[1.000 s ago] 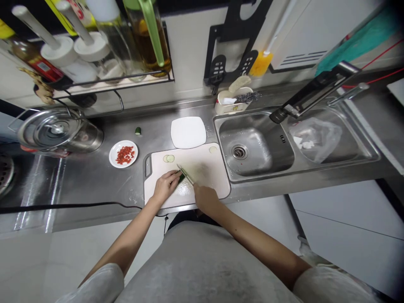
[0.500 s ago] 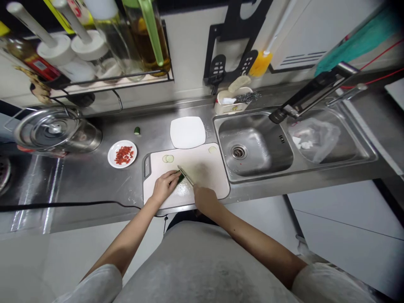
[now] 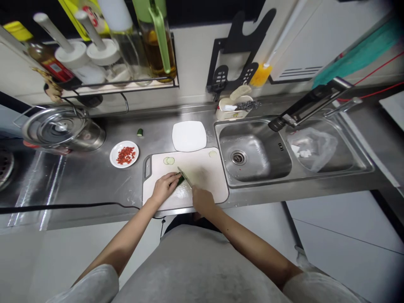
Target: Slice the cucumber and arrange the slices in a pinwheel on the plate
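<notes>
On the white cutting board (image 3: 208,172), my left hand (image 3: 164,187) curls over a green cucumber piece (image 3: 180,181) and pins it down. My right hand (image 3: 202,200) is closed round the handle of a knife (image 3: 184,176), whose blade rests against the cucumber beside my left fingertips. Two thin cucumber slices (image 3: 168,160) lie at the board's far left, and another slice (image 3: 213,154) sits at its far right corner.
A white square plate (image 3: 189,136) lies behind the board. Left of it are a small dish of red bits (image 3: 124,154), a cucumber end (image 3: 140,132) and a steel pot (image 3: 63,130). The double sink (image 3: 261,155) with a plastic bag (image 3: 311,145) is on the right.
Both hands stay on the board with knife against cucumber. The view has tilted slightly, shifting everything a little lower in the picture.
</notes>
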Demonstrator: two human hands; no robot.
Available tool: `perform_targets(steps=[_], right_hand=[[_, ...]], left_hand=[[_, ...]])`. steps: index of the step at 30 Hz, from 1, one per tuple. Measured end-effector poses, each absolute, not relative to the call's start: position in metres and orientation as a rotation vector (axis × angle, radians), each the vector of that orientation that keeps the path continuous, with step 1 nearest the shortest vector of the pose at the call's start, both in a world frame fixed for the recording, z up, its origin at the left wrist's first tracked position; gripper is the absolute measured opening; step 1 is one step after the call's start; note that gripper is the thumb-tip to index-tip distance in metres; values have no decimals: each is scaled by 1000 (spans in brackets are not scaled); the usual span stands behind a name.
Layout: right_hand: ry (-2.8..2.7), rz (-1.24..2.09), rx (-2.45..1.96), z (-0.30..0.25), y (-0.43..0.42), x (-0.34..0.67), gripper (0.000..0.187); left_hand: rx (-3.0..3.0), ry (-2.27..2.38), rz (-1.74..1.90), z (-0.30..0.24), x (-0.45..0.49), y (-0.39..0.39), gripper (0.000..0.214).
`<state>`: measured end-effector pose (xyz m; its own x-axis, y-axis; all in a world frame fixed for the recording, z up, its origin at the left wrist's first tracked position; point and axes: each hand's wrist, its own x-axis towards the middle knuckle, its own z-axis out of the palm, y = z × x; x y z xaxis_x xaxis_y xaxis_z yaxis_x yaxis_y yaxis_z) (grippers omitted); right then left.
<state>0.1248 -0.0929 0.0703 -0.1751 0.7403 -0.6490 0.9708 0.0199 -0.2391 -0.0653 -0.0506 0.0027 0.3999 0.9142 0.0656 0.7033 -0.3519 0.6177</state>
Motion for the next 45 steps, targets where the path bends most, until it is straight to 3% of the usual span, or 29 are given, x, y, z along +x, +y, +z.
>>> perform_targets(steps=[13, 23, 34, 40, 45], right_hand=[[2020, -821, 1760, 70, -109, 144, 33], [2074, -576, 1804, 80, -120, 171, 42], [1884, -629, 2165, 68, -143, 207, 42], [1837, -714, 2218, 62, -151, 206, 43], [1828, -747, 2243, 57, -153, 208, 42]], left_hand=[[2078, 1450, 491, 18, -63, -57, 32], [1738, 1527, 846, 19, -46, -25, 32], [2103, 1766, 82, 25, 6, -3, 22], [2063, 1755, -121, 26, 24, 0, 21], [1969, 1743, -75, 27, 24, -2, 27]])
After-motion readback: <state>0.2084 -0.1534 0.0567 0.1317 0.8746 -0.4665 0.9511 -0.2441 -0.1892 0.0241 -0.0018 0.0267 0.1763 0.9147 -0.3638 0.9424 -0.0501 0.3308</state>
